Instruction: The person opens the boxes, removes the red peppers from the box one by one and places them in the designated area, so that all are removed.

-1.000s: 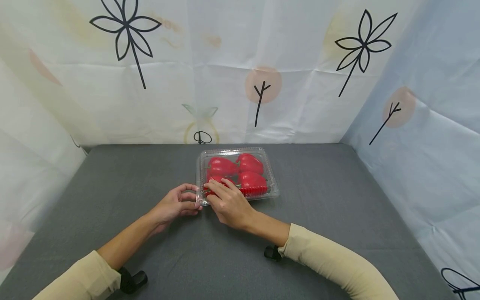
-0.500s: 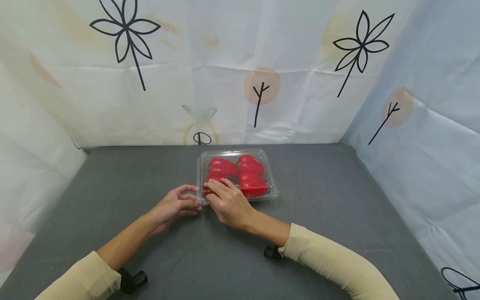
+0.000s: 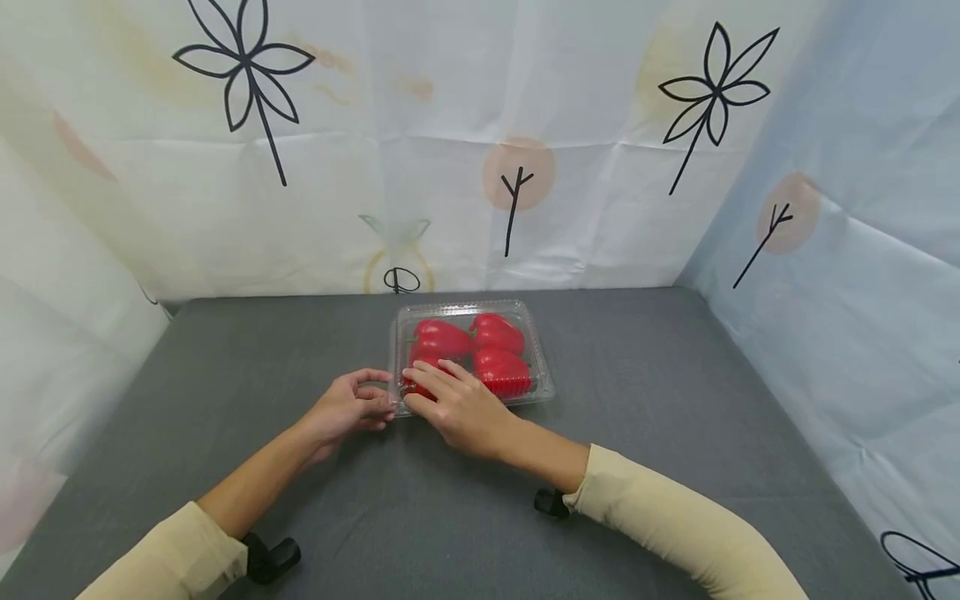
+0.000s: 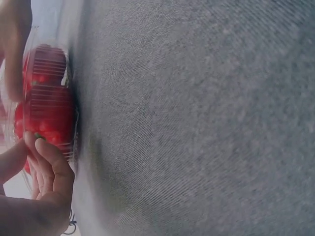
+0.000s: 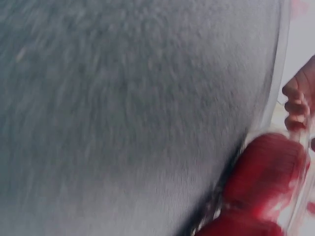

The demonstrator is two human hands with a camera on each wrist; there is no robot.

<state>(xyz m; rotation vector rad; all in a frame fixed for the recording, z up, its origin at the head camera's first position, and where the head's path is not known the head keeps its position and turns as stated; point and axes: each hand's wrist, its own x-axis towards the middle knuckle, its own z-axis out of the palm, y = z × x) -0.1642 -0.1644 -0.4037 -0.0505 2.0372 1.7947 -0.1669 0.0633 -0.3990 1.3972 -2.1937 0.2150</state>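
A clear plastic clamshell container [image 3: 546, 385], lid down, lies on the grey table with several red bell peppers [image 3: 501, 333] inside. My left hand [image 3: 343, 413] is at its front left corner, thumb and fingertips pinching the edge. On top of the lid at the front left rest the fingers of my right hand [image 3: 463, 410], fairly straight, covering part of one pepper. In the left wrist view the left thumb and index fingertip meet close by a green stem [image 4: 39, 136]. The right wrist view is blurred; it shows peppers [image 5: 266, 172] through the container's side.
The grey cloth-covered table [image 3: 630, 433] meets a pale printed curtain [image 3: 600, 192] close behind the container. More curtain [image 3: 862, 292] hangs along the right side. Black wrist straps [image 3: 272, 560] sit by both cuffs.
The right hand's fingers and thumb have slid slightly left along the lid. The left hand keeps its place at the corner. The head view has shifted a little.
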